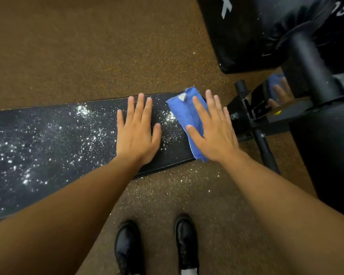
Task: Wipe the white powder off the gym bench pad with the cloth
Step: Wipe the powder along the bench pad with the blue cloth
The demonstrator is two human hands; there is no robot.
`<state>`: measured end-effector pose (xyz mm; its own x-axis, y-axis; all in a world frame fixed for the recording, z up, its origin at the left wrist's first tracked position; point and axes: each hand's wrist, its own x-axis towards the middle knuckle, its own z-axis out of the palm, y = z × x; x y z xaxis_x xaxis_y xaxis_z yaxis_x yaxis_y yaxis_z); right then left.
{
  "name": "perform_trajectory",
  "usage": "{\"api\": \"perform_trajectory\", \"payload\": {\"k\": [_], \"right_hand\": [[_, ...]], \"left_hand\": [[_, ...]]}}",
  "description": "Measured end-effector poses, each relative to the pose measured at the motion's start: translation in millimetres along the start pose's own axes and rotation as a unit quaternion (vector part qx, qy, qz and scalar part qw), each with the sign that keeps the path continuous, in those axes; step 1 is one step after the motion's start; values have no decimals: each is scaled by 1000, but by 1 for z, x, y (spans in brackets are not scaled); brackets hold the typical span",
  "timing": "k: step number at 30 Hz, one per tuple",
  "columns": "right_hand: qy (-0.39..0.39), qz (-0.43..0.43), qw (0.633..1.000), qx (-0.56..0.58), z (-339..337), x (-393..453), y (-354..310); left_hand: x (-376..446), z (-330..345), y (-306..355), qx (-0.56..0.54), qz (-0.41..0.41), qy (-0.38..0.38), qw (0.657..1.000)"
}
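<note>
Head view. Gym bench pad [48, 139]: black surface, white powder [83, 112] scattered across it. Blue cloth [184, 118]: folded, at the pad's right end, pressed under the right hand [214, 133], fingers flat. Left hand [136, 133]: spread flat on the pad, empty, just beside the cloth.
</note>
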<state>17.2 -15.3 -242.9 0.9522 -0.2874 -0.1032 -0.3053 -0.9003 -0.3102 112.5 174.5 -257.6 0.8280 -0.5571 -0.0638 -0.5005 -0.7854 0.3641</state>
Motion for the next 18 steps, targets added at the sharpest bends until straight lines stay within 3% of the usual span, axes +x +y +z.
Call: {"api": "perform_trajectory", "payload": {"k": [5, 11, 18], "right_hand": [[-31, -43, 998, 40, 7, 11, 13], [-37, -50, 998, -33, 24, 8, 16], [-39, -12, 999, -35, 22, 36, 8]], "left_hand": [[-19, 10, 2, 19, -104, 31, 994], [-22, 22, 9, 29, -118, 22, 992], [-17, 23, 5, 49, -142, 6, 989]]}}
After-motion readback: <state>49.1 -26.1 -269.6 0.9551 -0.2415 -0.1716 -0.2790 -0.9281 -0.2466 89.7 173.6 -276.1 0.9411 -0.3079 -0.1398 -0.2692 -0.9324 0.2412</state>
